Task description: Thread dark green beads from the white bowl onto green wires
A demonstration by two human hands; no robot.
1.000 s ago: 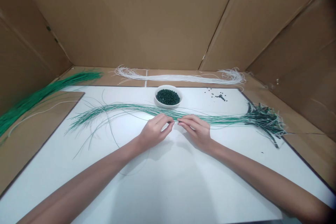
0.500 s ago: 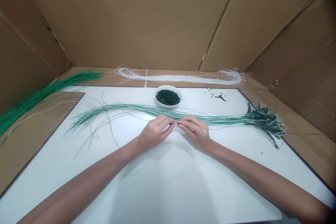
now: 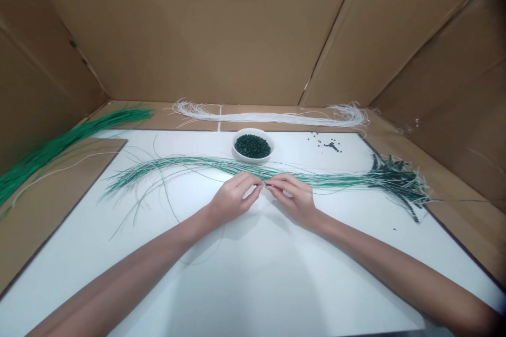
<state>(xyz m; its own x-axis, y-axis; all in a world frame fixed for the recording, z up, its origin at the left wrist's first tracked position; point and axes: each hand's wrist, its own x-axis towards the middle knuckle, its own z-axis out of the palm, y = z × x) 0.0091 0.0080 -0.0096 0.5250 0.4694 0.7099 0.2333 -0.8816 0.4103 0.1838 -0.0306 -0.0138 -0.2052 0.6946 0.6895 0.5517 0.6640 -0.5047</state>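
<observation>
My left hand [image 3: 233, 199] and my right hand [image 3: 294, 201] meet just in front of a long green-and-white wire bundle [image 3: 221, 167]. Their fingertips nearly touch. The right fingertips pinch what looks like a small dark bead [image 3: 265, 183], and the left fingertips seem to hold a thin strand, though both are tiny and partly hidden. Behind my hands stands a white bowl [image 3: 253, 159] full of dark green beads. At the bundle's right end, dark beaded pieces [image 3: 397, 181] form a dense cluster.
A white wire bundle [image 3: 269, 118] lies along the back, and a green bundle [image 3: 75, 137] runs off the left. Several loose beads [image 3: 328, 144] sit back right on the white board [image 3: 245, 274]. Cardboard walls [image 3: 197, 31] surround the board.
My fingertips have closed the small gap between my hands, with the dark bit now at their meeting point. The bowl and bundles stay in place.
</observation>
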